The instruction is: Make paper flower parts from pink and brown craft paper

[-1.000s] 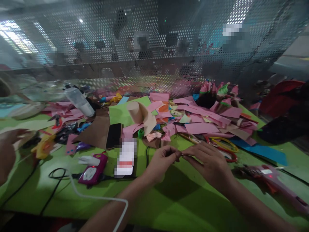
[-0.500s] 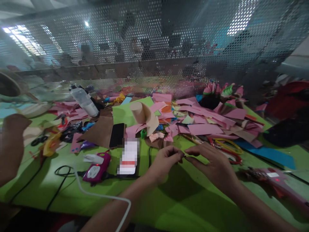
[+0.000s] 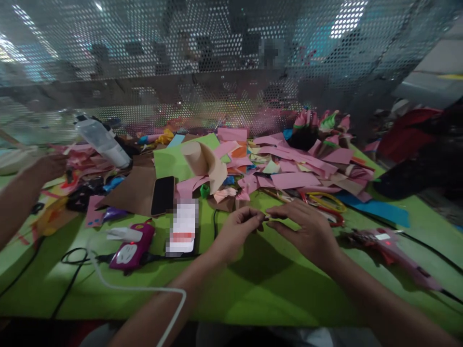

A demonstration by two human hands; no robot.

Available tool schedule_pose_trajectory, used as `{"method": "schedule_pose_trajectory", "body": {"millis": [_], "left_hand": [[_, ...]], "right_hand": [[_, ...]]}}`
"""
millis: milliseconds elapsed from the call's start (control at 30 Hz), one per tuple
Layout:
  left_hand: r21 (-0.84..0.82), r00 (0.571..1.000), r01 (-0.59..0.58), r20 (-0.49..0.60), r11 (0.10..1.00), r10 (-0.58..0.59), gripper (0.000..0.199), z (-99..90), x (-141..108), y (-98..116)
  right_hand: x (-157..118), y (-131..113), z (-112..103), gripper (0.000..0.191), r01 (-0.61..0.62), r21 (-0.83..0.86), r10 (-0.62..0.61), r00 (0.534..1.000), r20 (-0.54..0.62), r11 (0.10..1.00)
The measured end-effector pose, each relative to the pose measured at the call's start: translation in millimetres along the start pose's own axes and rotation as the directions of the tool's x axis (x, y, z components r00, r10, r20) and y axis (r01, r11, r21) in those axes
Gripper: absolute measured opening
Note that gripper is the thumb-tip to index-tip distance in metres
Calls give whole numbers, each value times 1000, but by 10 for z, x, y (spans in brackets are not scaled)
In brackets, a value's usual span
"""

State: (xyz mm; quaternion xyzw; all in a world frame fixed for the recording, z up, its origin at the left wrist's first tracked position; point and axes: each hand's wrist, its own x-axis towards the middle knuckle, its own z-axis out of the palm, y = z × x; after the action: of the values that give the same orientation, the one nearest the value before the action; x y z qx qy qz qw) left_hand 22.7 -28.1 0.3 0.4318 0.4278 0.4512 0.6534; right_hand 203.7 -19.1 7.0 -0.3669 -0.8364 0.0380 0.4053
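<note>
Over the green table (image 3: 289,294), my left hand (image 3: 244,229) and my right hand (image 3: 302,221) meet with their fingertips almost touching. Thumb and forefinger of each hand are pinched on something tiny and pale between them, too small to name. Just behind my left hand lie a crumpled light pink paper piece (image 3: 224,194) and a small green piece (image 3: 204,191). A lit phone (image 3: 183,226) lies to the left of my left hand, beside a dark phone (image 3: 162,195).
Pink paper scraps (image 3: 294,180) and a rolled tan sheet (image 3: 195,156) lie behind. A pink glue gun (image 3: 401,258) rests at right; a magenta power strip (image 3: 135,246), cables and a bottle (image 3: 103,142) stand left. Another person's arm (image 3: 27,193) reaches in at far left.
The view has shifted, so the table items appear farther left and slightly higher. The other person's hand has reached further in over the scraps. My hands keep their pinch, close together.
</note>
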Motion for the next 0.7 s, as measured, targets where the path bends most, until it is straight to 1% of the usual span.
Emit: {"method": "schedule_pose_trajectory", "body": {"millis": [133, 333, 400, 533, 700], "left_hand": [[-5, 1000, 16, -12, 1000, -16, 37, 1, -5, 13], [17, 999, 32, -8, 999, -32, 43, 15, -8, 25], [30, 999, 32, -10, 999, -32, 43, 15, -6, 23], [46, 1000, 29, -9, 998, -29, 45, 7, 2, 11], [77, 1000, 22, -13, 997, -21, 45, -3, 10, -6]], "right_hand": [[-7, -3, 7, 15, -26, -9, 26, 1000, -9, 1000], [13, -20, 12, 9, -9, 60, 11, 999, -32, 998], [23, -25, 12, 10, -3, 69, 6, 999, -40, 998], [32, -25, 16, 14, 0, 58, 3, 999, -49, 998], [17, -16, 26, 9, 15, 34, -13, 998, -59, 999]]}}
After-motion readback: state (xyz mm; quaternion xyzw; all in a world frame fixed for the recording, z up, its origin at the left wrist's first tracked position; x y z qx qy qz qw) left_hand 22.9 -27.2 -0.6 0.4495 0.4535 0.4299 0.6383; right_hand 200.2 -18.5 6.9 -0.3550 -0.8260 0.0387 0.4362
